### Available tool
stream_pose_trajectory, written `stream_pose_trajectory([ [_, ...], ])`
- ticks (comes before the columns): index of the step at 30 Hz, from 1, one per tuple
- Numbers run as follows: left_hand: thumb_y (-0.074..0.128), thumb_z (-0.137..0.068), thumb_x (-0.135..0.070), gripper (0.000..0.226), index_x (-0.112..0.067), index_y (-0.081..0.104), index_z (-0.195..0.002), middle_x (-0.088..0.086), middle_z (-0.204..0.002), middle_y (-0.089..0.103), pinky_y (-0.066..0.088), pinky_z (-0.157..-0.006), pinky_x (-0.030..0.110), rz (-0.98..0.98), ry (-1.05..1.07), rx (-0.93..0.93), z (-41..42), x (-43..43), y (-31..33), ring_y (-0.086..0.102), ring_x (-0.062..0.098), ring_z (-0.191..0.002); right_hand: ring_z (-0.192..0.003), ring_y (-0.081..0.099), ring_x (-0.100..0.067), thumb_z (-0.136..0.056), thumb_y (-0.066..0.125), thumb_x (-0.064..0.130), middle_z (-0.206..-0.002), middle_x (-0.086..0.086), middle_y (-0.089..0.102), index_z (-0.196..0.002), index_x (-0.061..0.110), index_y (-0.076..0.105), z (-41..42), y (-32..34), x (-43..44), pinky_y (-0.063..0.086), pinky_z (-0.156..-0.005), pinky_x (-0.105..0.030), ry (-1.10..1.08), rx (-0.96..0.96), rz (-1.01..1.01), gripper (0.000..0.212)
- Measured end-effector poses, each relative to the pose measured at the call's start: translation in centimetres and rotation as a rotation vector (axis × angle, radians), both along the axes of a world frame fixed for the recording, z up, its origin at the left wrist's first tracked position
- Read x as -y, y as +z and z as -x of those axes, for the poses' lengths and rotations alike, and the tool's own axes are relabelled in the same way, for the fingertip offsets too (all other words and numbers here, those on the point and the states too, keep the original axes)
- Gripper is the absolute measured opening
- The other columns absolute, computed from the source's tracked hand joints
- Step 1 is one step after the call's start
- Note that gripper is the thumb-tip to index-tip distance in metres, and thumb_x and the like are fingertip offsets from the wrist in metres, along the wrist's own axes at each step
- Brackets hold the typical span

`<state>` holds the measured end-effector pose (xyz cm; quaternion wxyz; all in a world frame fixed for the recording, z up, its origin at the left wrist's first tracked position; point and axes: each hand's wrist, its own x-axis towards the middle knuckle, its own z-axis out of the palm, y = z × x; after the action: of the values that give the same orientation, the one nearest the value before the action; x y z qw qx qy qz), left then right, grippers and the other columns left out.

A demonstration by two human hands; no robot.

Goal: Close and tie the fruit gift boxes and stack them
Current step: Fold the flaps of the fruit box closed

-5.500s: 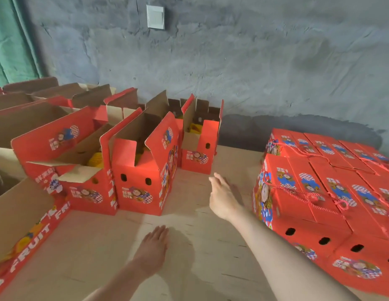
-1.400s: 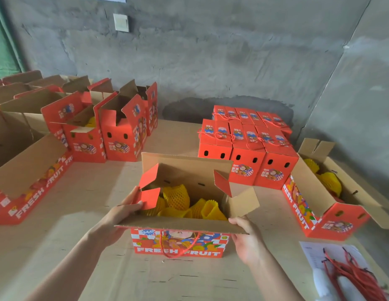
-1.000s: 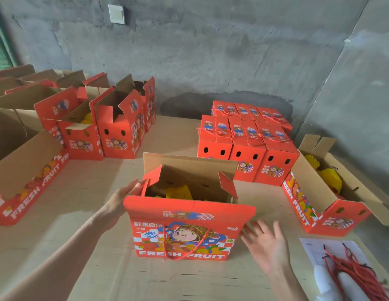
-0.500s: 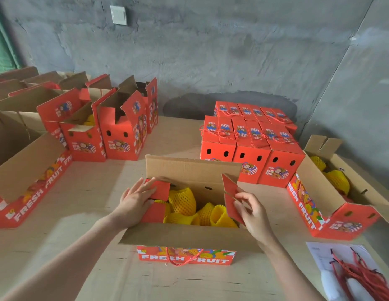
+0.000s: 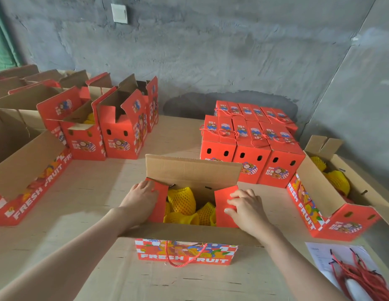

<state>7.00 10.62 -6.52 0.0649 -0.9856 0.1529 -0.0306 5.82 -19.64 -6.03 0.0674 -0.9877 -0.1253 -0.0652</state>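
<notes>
Neither grip clasps anything: the left hand and right hand press open-fingered on the end flaps of the red printed cardboard fruit box beneath them, where the bulging yellow foam-netted fruit between them may spring the flaps back up.

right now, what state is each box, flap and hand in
front gift box: open, far long flap upright
left end flap: folded in, pressed by left hand
right end flap: folded in, pressed by right hand
block of boxes behind: closed, cord-tied
boxes at left: open, flaps up
box at right: open, netted fruit showing
red cords: loose bundle
</notes>
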Motion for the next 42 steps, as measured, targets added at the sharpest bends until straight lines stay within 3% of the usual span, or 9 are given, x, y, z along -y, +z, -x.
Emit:
stream_pose_trajectory([
  [4,0.054,-0.092,-0.008,0.039,-0.008,0.047,-0.130,0.012,-0.134,0.036,0.037,-0.088,0.019,0.623,0.130,-0.056,-0.8,0.5,0.0,0.051,0.017,-0.101,-0.112,0.047,-0.025,-0.090,0.064,0.015,-0.115,-0.008,0.054,-0.113,0.004,0.067,0.1,-0.8,-1.3,0.034,-0.095,-0.026,-0.020,0.087,-0.230,0.026],
  [9,0.070,-0.078,0.006,0.116,-0.022,-0.017,-0.149,0.002,-0.158,0.007,0.053,-0.078,0.031,1.248,0.237,-0.033,-1.1,-0.1,0.0,0.065,0.015,-0.078,-0.109,0.049,-0.022,-0.078,0.077,0.005,-0.120,-0.012,0.048,-0.125,0.000,0.051,1.1,-0.7,-1.2,0.045,-0.091,-0.028,-0.104,0.130,-0.542,0.054],
  [13,0.069,-0.084,-0.005,0.099,-0.030,0.000,-0.151,-0.005,-0.148,0.031,0.056,-0.070,0.030,1.459,0.171,-0.007,-0.5,0.3,0.9,0.066,0.016,-0.087,-0.097,0.057,-0.032,-0.077,0.074,-0.002,-0.095,-0.014,0.066,-0.089,-0.001,0.071,1.5,-0.6,-1.4,0.042,-0.083,-0.030,-0.021,0.242,-0.489,0.012],
  [19,0.077,-0.071,-0.041,0.036,-0.035,0.057,-0.101,-0.001,-0.105,0.061,0.054,-0.078,0.034,1.423,0.244,0.112,2.1,-0.2,0.5,0.062,0.020,-0.092,-0.082,0.053,-0.022,-0.075,0.074,-0.005,-0.096,-0.014,0.058,-0.099,-0.005,0.057,2.0,-1.1,-1.6,0.045,-0.075,-0.029,-0.147,0.339,-0.653,0.030],
  [25,0.085,-0.066,-0.026,0.051,-0.017,0.061,-0.110,-0.002,-0.127,0.056,0.043,-0.085,0.023,1.130,0.186,0.129,2.7,-1.1,-1.2,0.050,0.018,-0.111,-0.074,0.056,-0.025,-0.073,0.061,-0.018,-0.097,-0.024,0.056,-0.105,-0.009,0.051,2.2,-1.3,-1.4,0.048,-0.068,-0.022,-0.224,0.411,-0.811,0.035],
  [29,0.064,-0.060,-0.077,0.091,-0.004,0.059,-0.115,-0.001,-0.129,0.050,0.040,-0.100,0.036,1.102,0.119,0.021,2.9,-1.5,-1.0,0.046,0.020,-0.120,-0.121,0.047,-0.029,-0.084,0.051,-0.017,-0.125,-0.016,0.056,-0.101,-0.002,0.068,2.2,-1.3,-1.0,0.034,-0.103,-0.027,-0.137,0.277,-0.786,0.029],
  [34,0.072,-0.083,-0.020,0.068,-0.004,0.039,-0.139,0.003,-0.137,0.047,0.033,-0.108,0.032,1.086,0.165,-0.096,1.8,-2.4,-1.7,0.043,0.021,-0.129,-0.144,0.020,-0.014,-0.092,0.055,0.004,-0.153,-0.004,0.030,-0.120,0.012,0.057,0.8,-0.7,-0.2,0.017,-0.115,-0.026,-0.019,-0.043,-0.673,0.029],
  [39,0.074,-0.081,-0.022,0.041,-0.019,0.047,-0.111,0.006,-0.154,0.026,0.034,-0.105,0.035,0.962,0.151,-0.243,-0.6,-3.6,-0.8,0.034,0.026,-0.136,-0.144,-0.011,-0.001,-0.094,0.054,0.033,-0.159,0.015,-0.007,-0.142,0.050,0.031,-0.7,0.7,1.8,0.005,-0.117,-0.039,0.074,-0.370,-0.493,0.056],
  [42,0.070,-0.085,-0.025,0.061,-0.020,0.039,-0.137,0.003,-0.152,0.029,0.035,-0.102,0.031,0.945,0.106,-0.317,-1.5,-3.7,-0.2,0.036,0.019,-0.130,-0.146,0.001,-0.005,-0.094,0.056,0.032,-0.159,0.017,-0.002,-0.137,0.053,0.035,-1.1,1.1,1.9,0.016,-0.115,-0.039,0.073,-0.396,-0.535,0.052],
])
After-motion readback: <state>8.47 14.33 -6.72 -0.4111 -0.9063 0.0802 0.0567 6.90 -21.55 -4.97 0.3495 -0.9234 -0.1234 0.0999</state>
